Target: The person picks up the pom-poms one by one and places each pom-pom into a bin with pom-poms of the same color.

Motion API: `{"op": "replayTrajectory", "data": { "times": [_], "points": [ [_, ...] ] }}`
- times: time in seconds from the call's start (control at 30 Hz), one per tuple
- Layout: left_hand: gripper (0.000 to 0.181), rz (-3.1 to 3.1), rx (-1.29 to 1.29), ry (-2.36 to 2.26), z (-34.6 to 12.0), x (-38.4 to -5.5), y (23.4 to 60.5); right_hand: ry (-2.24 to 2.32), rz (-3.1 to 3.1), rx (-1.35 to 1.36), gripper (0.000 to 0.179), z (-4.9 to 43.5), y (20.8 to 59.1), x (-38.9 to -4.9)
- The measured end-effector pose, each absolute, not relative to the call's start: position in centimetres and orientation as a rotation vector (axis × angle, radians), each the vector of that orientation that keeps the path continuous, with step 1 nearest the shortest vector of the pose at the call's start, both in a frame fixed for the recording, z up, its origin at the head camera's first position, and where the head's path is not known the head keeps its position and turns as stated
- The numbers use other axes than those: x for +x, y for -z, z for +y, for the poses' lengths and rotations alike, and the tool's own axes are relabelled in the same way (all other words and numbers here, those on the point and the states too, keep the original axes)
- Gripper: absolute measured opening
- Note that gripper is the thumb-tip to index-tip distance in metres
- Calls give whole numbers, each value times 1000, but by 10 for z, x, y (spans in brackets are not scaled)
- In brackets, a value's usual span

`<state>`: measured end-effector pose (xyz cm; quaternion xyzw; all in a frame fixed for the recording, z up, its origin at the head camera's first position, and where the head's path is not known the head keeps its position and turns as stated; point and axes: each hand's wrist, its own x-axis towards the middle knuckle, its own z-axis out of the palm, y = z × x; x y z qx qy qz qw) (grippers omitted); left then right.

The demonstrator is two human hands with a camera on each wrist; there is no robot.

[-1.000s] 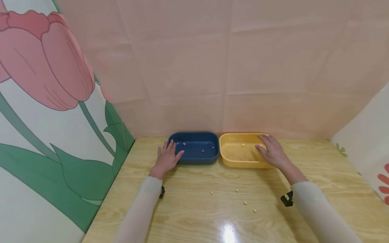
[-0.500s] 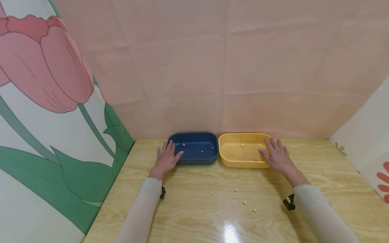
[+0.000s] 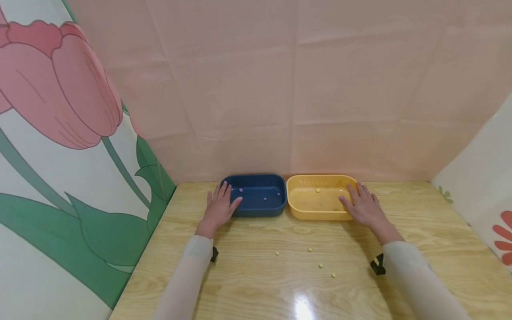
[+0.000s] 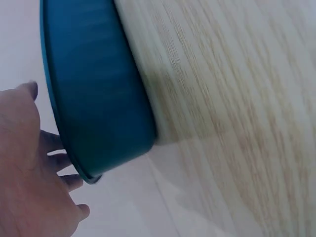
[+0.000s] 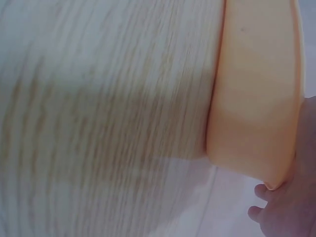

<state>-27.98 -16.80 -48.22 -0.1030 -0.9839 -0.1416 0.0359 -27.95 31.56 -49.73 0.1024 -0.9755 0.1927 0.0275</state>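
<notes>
A dark blue tray (image 3: 258,212) stands at the back of the table with three small purple balls inside. My left hand (image 3: 218,209) rests at its left end, fingers spread over the rim; in the left wrist view, that hand (image 4: 29,168) lies along the rim of the blue tray (image 4: 94,89). Beside it is a yellow tray (image 3: 320,216) holding one small yellow ball (image 3: 318,190). My right hand (image 3: 366,209) lies with spread fingers on the right end of the yellow tray. The right wrist view shows this hand (image 5: 291,202) partly, against the yellow tray's corner (image 5: 256,108).
Several small yellow balls, one of them a yellow ball (image 3: 321,266), lie scattered on the wooden table (image 3: 248,280) in front of the trays. A pink cloth backdrop (image 3: 240,89) hangs behind. A tulip-printed panel (image 3: 60,178) borders the left side.
My right hand has shifted right, from over the yellow tray's inside to its right end, and its fingers have spread. My left hand stays put. The balls lie as before.
</notes>
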Motion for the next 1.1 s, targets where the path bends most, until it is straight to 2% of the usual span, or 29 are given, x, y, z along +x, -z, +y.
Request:
{"op": "replayTrajectory", "data": {
  "times": [0.5, 1.1],
  "points": [
    [72, -2841, -643, 469, -146, -245, 475, -614, -3007, 316, 81, 317, 502, -281],
    [64, -2777, -902, 614, -113, -210, 473, -611, -3015, 329, 80, 314, 497, -279]
  ]
}}
